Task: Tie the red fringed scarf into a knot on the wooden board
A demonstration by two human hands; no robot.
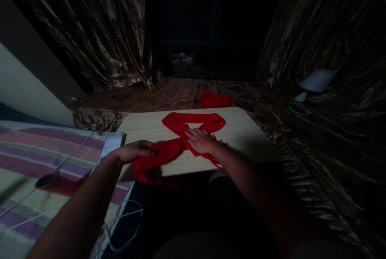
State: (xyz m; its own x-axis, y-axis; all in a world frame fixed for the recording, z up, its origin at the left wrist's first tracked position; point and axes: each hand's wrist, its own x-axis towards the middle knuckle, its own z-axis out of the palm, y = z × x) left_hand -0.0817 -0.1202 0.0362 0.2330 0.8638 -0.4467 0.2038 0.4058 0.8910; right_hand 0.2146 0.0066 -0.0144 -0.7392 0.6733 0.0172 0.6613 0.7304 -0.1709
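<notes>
A red scarf [194, 120] with fringed ends lies looped and crossed over itself on a small light wood table [241, 130]. My left hand [137, 151] grips the scarf's left tail between thumb and fingers; part of that tail hangs over the table's front edge. Flat on the crossing rests my right hand [200, 140], its fingers stretched out, with fringe strands showing beside the wrist. The fingers of my left hand under the cloth are partly hidden.
Behind the table lies another red cloth item [215, 100]. To the left are a striped bedspread [60, 146], a dark red cylinder [60, 182], a white paper or box [112, 144] and white cables. A small lamp [318, 81] stands at right, with patterned curtains [114, 29] beyond.
</notes>
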